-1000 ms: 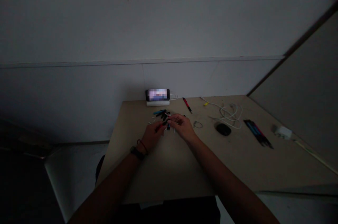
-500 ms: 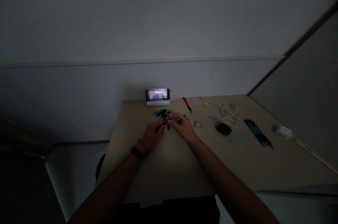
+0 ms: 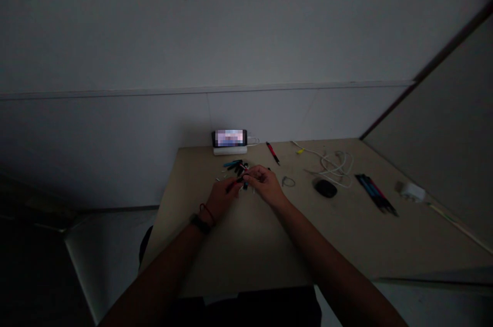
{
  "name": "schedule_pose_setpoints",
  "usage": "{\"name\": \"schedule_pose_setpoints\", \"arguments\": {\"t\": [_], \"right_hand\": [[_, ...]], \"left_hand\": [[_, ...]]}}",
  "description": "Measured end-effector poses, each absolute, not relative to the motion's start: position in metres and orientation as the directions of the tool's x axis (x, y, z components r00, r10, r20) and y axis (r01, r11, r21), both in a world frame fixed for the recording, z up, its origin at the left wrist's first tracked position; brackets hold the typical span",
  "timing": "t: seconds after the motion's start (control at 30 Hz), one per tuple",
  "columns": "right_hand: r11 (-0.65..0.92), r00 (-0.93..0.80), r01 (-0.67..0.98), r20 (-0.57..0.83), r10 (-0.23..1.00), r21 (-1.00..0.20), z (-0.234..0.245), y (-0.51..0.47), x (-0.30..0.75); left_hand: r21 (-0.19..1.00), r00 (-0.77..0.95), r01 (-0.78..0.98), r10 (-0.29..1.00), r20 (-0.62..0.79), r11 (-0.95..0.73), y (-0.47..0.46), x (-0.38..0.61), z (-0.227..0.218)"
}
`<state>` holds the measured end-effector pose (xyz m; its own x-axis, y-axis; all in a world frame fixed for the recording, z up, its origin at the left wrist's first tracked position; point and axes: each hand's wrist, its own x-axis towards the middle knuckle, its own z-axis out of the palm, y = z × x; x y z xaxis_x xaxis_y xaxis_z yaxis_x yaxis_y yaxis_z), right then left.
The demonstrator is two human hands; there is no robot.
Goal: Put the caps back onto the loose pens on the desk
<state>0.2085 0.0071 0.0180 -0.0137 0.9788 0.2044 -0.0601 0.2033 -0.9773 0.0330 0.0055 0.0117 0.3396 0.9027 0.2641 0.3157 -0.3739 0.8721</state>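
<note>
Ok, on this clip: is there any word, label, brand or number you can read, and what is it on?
No text can be read anywhere in this view.
Phone screen: blurred out, nothing legible.
Red pen: any print is too small to read.
Blue and red pens: any print is too small to read.
Small dark pieces: any print is too small to read.
White plug: no readable marking.

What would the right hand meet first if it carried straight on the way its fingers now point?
The right hand points toward the left hand, so the dark slim pen-like piece in the left hand's fingers looks first, and may already touch; dim light leaves depth unclear.
</note>
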Motion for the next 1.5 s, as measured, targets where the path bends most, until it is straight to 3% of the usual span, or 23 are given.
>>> {"name": "schedule_pose_setpoints", "arguments": {"t": [0.73,1.5], "right_hand": [[0.251,0.032,0.042,0.252,0.967,-0.967,0.0213,0.0047,0.2081],[0.227,-0.010,-0.005,0.227,0.974,-0.974,0.0194,0.0051,0.2093]], "left_hand": [[0.870,0.349,0.326,0.903,0.252,-0.369,0.0038,0.0323,0.0112],[0.883,0.391,0.290,0.888,0.244,-0.370,0.0050,0.0323,0.0141]]}}
